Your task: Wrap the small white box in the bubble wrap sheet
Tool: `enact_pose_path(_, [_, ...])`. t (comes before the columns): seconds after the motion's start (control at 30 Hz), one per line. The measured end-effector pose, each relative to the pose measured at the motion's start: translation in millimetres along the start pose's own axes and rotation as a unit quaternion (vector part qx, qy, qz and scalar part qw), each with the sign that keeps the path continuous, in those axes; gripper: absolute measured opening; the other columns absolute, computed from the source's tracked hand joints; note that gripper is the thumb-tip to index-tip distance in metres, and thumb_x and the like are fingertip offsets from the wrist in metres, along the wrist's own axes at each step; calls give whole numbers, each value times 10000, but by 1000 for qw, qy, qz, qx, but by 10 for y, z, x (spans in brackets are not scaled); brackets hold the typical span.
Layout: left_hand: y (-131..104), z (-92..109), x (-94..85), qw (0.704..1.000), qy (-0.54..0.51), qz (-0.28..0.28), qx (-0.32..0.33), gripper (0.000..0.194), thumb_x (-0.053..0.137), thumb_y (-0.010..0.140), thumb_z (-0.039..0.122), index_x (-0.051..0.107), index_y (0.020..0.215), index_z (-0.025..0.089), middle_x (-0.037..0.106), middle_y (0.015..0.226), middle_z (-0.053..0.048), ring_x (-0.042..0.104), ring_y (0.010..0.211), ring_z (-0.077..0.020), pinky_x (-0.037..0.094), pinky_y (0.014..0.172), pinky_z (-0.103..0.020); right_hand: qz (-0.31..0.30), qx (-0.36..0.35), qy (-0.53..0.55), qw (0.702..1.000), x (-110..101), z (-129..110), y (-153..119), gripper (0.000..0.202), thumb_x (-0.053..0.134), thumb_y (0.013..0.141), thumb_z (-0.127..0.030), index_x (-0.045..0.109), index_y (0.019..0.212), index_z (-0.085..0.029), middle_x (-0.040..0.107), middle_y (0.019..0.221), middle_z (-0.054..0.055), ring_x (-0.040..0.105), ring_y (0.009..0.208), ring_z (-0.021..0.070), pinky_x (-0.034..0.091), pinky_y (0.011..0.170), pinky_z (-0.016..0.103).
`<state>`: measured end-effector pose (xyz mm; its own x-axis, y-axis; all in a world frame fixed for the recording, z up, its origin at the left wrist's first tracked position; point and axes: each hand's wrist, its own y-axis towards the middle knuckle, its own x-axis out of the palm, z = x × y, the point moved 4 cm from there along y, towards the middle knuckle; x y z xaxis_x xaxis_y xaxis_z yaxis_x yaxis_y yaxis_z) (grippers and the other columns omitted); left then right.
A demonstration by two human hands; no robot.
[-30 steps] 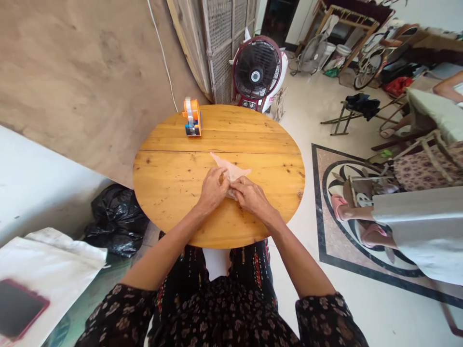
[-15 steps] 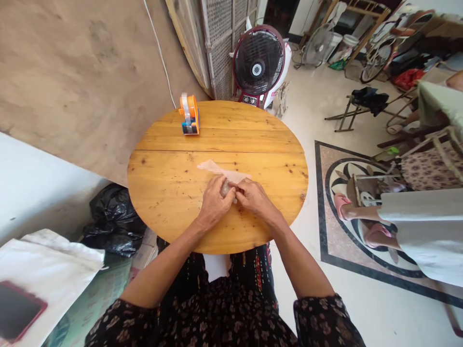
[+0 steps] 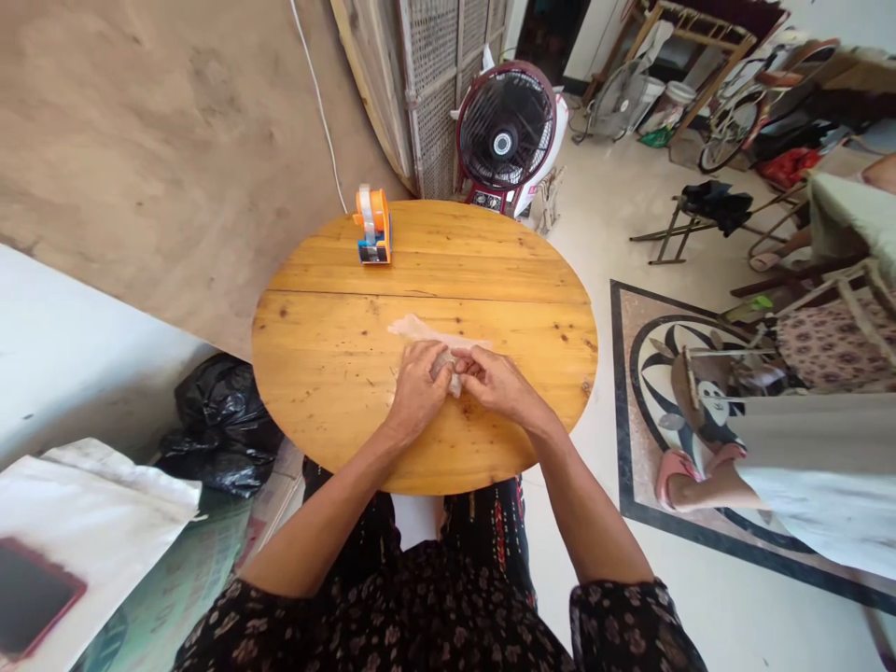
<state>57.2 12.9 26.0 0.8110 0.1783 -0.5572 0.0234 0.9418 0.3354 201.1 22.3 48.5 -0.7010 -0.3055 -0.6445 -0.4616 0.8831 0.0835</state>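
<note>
Over the middle of a round wooden table, my left hand closes its fingers and thumb round a small greyish bundle. My right hand is curled against the bundle's right side, fingers pinched at its wrapping. A thin, pale pink, see-through sheet spreads on the wood beyond both hands, its loose end pointing left. What the bundle contains is hidden by the wrapping and my fingers.
An orange and blue tape dispenser stands at the table's far left. Behind the table is a dark red fan. Black plastic bags and a phone lie on the left. A person in pink shoes is at the right.
My right fingers have loosened and lifted slightly, showing more of the bundle. The view has shifted a little. The person's feet at the right have moved.
</note>
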Motion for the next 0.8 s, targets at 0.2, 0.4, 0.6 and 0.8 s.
enact_pose_path(0.2, [-2, 17, 19, 1000, 22, -1, 2, 235, 526, 829, 146, 643, 1033, 167, 644, 1035, -79, 533, 1019, -227, 452, 947, -386, 85, -28, -127, 988, -30, -166, -29, 307, 475, 882, -166, 607, 1158, -185, 644, 1063, 86, 601, 944, 191, 458, 833, 300])
enact_pose_path(0.4, [8, 14, 19, 999, 33, -8, 2, 269, 515, 828, 147, 647, 1062, 160, 638, 1076, -94, 535, 1047, -241, 446, 966, -405, 146, -31, -324, 934, -170, -324, 157, 449, 530, 884, -250, 496, 1329, -203, 396, 1448, 160, 375, 1267, 333, 288, 1003, 474])
enact_pose_path(0.6, [39, 26, 4, 998, 34, -42, -4, 289, 519, 823, 154, 652, 1079, 172, 624, 1072, -89, 539, 1038, -244, 444, 967, -416, 55, -78, -375, 922, -218, -453, 522, 251, 539, 869, -217, 669, 1083, -189, 480, 1395, 141, 413, 1211, 318, 221, 1000, 466])
enact_pose_path(0.8, [74, 32, -3, 998, 34, -60, -14, 276, 519, 808, 135, 665, 1041, 155, 615, 1081, -99, 529, 1057, -253, 451, 966, -427, -31, -43, -401, 915, -132, -468, 852, 231, 486, 860, -162, 713, 902, -145, 689, 945, 151, 571, 923, 272, 270, 881, 425])
